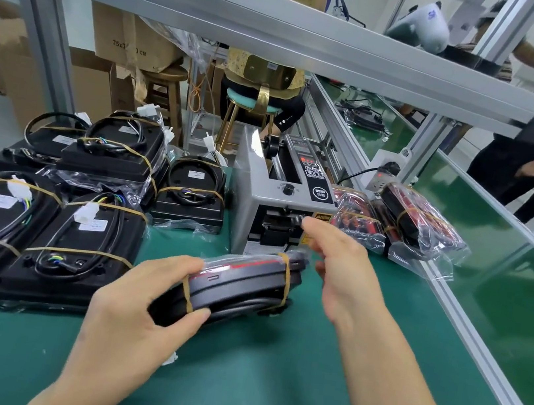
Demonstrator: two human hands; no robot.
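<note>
My left hand (142, 308) grips the near end of a black and red lamp unit (239, 285), which is wrapped in clear plastic, bound with rubber bands and held tilted just above the green mat. My right hand (342, 265) reaches to the outlet of the grey tape dispenser machine (278, 211), its thumb and forefinger at the slot. Whether they pinch a piece of tape I cannot tell.
Several black units with coiled cables and rubber bands (46, 231) lie at the left. Bagged red and black units (404, 223) are stacked right of the machine. An aluminium rail (467, 336) borders the mat on the right. People sit and stand beyond the bench.
</note>
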